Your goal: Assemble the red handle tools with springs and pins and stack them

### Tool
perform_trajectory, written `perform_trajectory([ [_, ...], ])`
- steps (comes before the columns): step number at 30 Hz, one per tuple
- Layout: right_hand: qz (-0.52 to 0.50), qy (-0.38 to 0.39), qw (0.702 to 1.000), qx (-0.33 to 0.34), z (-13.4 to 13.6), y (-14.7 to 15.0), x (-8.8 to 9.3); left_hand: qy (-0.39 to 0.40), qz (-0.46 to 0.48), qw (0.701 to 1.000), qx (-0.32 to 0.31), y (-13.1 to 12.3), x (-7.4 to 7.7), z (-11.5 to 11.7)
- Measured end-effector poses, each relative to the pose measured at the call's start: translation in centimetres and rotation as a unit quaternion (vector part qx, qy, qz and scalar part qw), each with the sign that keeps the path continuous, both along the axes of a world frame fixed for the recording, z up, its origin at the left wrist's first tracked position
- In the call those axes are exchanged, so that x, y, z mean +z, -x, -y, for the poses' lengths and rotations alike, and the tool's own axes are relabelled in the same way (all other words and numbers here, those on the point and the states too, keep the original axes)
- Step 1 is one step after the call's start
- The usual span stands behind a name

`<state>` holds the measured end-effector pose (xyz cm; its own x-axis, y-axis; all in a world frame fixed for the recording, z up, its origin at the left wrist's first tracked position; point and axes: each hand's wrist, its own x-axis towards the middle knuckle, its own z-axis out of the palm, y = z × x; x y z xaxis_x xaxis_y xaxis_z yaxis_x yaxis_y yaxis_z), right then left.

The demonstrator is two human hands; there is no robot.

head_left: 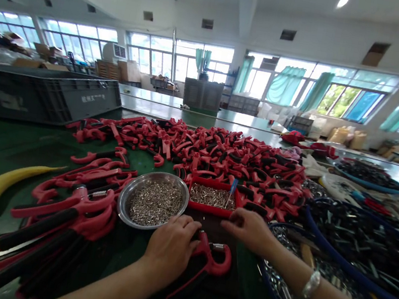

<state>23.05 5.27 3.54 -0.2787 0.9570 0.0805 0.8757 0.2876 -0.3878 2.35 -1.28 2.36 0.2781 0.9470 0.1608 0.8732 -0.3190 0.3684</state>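
Note:
My left hand [170, 249] lies closed over the near end of a red and black handle part [209, 263] with a spring at its top, holding it on a dark mat. My right hand [249, 228] hovers just in front of a red tray [212, 197] of small metal pieces, fingers curled in a pinch; what they hold is too small to make out. A round steel bowl [153, 204] of small metal parts stands just left of the tray, beside my left hand.
A large heap of red and black handles [217, 157] covers the green table behind. Finished handles [57, 220] lie stacked at the left, next to a yellow curved piece [2, 185]. A grey crate [40, 92] stands far left. Blue-rimmed basins of metal parts [353, 257] sit at the right.

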Motion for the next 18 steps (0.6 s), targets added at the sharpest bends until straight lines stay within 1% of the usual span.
perform_trajectory([
  [2,0.02,-0.034,0.996,-0.076,-2.5,0.2,0.7,-0.001,0.024,1.0,-0.017,-0.1,-0.7,-0.2],
  [4,0.041,-0.043,0.989,-0.133,-5.1,0.5,1.1,0.022,0.034,0.998,-0.042,0.0,-1.3,-0.5],
  [6,0.06,-0.03,0.984,-0.166,-7.2,1.1,1.1,0.05,0.051,0.996,-0.054,0.1,-1.8,-0.9],
  [8,0.072,-0.016,0.98,-0.183,-8.5,1.7,0.9,0.068,0.079,0.993,-0.05,0.2,-2.0,-1.1],
  [11,0.078,-0.006,0.977,-0.197,-9.3,2.3,0.7,0.074,0.109,0.99,-0.043,0.4,-2.2,-1.2],
  [14,0.072,-0.007,0.976,-0.204,-9.4,2.7,0.4,0.08,0.122,0.988,-0.051,0.6,-2.3,-1.2],
  [18,0.031,-0.023,0.981,-0.189,-9.2,3.2,-0.3,0.104,0.151,0.981,-0.061,1.0,-2.3,-1.2],
])
